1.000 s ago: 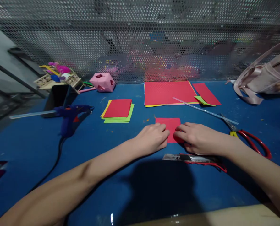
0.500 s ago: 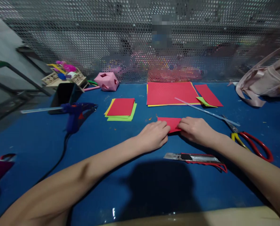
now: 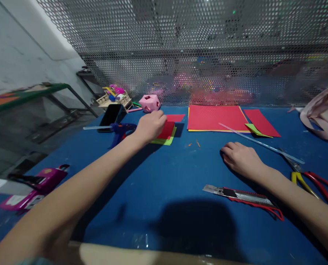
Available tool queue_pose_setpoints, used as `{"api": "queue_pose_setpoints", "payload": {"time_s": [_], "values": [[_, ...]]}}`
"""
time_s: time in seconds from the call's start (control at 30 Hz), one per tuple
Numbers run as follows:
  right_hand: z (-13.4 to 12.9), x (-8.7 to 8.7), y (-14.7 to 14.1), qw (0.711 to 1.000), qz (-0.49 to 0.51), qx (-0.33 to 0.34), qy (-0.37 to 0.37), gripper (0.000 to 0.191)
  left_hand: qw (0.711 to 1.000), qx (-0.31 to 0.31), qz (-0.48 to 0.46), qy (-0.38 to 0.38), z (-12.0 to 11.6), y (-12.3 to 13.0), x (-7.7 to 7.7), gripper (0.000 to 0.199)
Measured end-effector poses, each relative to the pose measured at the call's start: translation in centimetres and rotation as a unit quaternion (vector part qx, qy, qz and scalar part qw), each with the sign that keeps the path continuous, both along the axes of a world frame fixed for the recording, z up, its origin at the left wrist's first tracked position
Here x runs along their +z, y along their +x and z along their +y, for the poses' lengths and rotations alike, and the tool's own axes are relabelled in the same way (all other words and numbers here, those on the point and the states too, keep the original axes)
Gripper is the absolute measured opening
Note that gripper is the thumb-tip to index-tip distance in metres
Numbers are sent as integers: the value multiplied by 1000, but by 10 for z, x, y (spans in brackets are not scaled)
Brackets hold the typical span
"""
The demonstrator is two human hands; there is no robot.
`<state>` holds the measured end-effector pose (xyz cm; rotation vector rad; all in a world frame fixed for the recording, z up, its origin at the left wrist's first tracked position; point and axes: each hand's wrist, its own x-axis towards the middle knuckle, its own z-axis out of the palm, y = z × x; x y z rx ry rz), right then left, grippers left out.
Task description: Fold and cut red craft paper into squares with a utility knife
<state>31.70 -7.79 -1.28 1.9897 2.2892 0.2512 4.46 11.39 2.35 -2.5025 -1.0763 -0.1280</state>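
My left hand [image 3: 151, 126] is closed on a small folded red paper [image 3: 175, 117], which sticks out to the right of its fingers. The hand is above a small stack of red and green paper squares [image 3: 168, 131] and covers the stack's left part. My right hand [image 3: 239, 156] rests on the blue table [image 3: 191, 169], fingers curled, with no object visible in it. In front of it lies a box cutter [image 3: 243, 197] with its blade out. Scissors [image 3: 304, 176] with red and yellow handles lie beside my right forearm.
A blue glue gun [image 3: 121, 132], a dark box [image 3: 111, 116] and a pink paper ball [image 3: 150, 103] stand left. Large red sheets [image 3: 215, 117] and a clear glue stick [image 3: 260, 142] lie behind. A magenta device [image 3: 43, 184] is at the left edge.
My left hand has moved left and back, carrying the folded red paper over to the small stack. My right hand has let go of that paper. The view has turned left.
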Motion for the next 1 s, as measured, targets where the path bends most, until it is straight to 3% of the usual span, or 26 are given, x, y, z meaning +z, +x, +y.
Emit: {"api": "queue_pose_setpoints", "payload": {"time_s": [0.13,0.27,0.43,0.6,0.8,1.0], "values": [[1,1,-3,1000,-19,-5,0,27,998,10,39,-44,13,-35,-28,24],[1,1,-3,1000,-16,-10,3,28,995,16,57,-83,16,-46,-42,28],[5,6,10,999,19,-33,2,26,989,14,73,-126,19,-47,-39,36],[14,12,43,985,-25,-163,42,32,986,-11,72,-151,14,-50,-26,39],[16,7,66,971,-63,-230,9,32,987,-69,11,-145,3,-20,-16,27],[17,18,40,988,-71,-137,18,31,976,-163,-49,-138,-21,42,-27,37]]}}
